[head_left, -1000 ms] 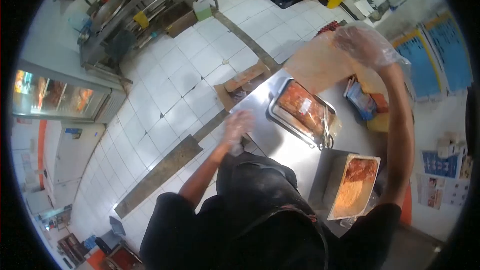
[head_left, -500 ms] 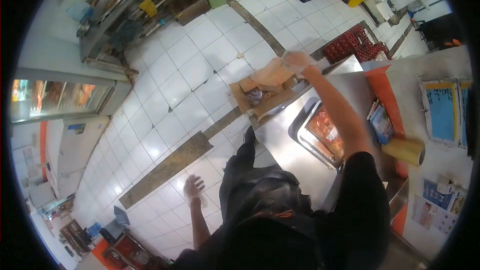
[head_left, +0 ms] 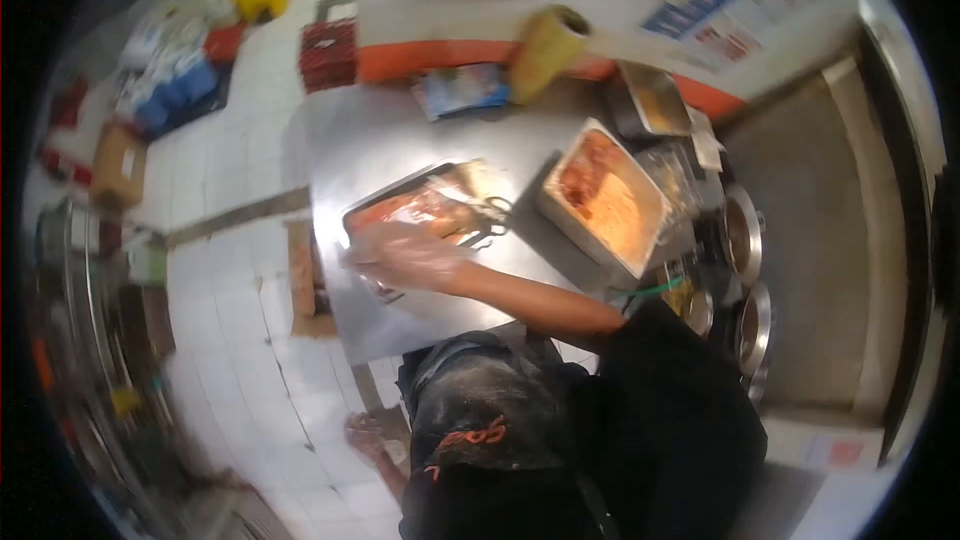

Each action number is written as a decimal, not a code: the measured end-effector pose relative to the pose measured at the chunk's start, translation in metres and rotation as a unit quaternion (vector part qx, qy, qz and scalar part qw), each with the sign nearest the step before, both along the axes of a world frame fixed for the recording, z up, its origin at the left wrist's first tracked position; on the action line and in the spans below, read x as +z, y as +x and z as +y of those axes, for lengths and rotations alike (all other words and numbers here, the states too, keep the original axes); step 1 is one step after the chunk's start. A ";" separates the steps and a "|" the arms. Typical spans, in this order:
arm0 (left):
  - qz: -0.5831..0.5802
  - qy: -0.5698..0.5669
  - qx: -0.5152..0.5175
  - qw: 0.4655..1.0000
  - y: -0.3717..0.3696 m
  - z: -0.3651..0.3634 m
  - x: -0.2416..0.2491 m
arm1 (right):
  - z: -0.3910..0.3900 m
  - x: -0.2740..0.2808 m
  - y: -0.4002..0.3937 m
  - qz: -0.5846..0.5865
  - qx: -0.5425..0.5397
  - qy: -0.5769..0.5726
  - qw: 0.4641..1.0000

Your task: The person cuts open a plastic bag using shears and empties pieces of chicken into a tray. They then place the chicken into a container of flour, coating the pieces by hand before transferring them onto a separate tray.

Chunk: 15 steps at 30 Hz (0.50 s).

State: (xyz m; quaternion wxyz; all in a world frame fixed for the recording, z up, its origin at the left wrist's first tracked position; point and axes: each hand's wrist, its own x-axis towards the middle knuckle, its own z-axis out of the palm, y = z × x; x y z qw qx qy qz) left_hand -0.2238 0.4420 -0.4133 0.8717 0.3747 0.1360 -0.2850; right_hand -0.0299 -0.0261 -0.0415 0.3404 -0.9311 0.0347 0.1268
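Fingers (head_left: 385, 245) plastic-gloved over rectangular metal tray (head_left: 350, 212).

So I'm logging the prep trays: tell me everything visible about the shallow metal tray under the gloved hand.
The shallow rectangular metal tray lies flat and askew on the steel counter. It holds reddish-orange marinated pieces. Metal tongs rest at its right end. The right hand, in a clear plastic glove, is spread over its near edge; actual contact is blurred.
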 end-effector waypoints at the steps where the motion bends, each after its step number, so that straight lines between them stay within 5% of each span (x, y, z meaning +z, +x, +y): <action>1: -0.061 0.192 0.020 0.979 0.033 -0.020 0.010 | -0.042 0.001 -0.041 -0.088 -0.082 0.122 0.985; 2: -0.128 0.373 0.048 0.918 0.076 -0.048 0.035 | -0.087 -0.015 -0.082 -0.180 -0.153 0.240 0.942; 3: -0.194 0.439 0.012 0.877 0.110 -0.082 0.078 | -0.132 -0.032 -0.124 -0.228 -0.232 0.175 0.929; 4: -0.257 0.500 -0.020 0.827 0.134 -0.122 0.120 | -0.165 0.030 -0.160 -0.119 -0.240 -0.094 0.959; 5: -0.307 0.471 -0.032 0.826 0.150 -0.163 0.150 | -0.195 0.039 -0.205 -0.108 -0.413 0.191 0.884; 6: -0.355 0.442 -0.043 0.823 0.161 -0.207 0.169 | -0.239 0.021 -0.246 -0.158 -0.412 -0.003 0.898; 8: -0.495 0.377 -0.062 0.781 0.163 -0.304 0.184 | -0.325 -0.043 -0.322 -0.042 -0.504 -0.100 0.857; 9: -0.403 0.325 -0.137 0.845 0.146 -0.379 0.261 | -0.359 -0.080 -0.349 -0.044 -0.510 -0.093 0.854; 10: -0.480 0.285 -0.130 0.819 0.141 -0.427 0.246 | -0.392 -0.113 -0.369 -0.030 -0.520 -0.177 0.835; 11: -0.456 0.307 -0.258 0.794 0.137 -0.480 0.282 | -0.414 -0.132 -0.379 -0.014 -0.521 -0.258 0.813; 12: -0.512 0.397 -0.310 0.695 0.128 -0.533 0.300 | -0.425 -0.137 -0.380 -0.016 -0.520 -0.249 0.817; 14: -0.477 0.280 -0.333 0.764 0.114 -0.617 0.286 | -0.449 -0.133 -0.371 -0.126 -0.515 -0.230 0.816; 15: -0.508 0.317 -0.352 0.720 0.111 -0.654 0.276 | -0.454 -0.117 -0.364 -0.128 -0.514 -0.221 0.819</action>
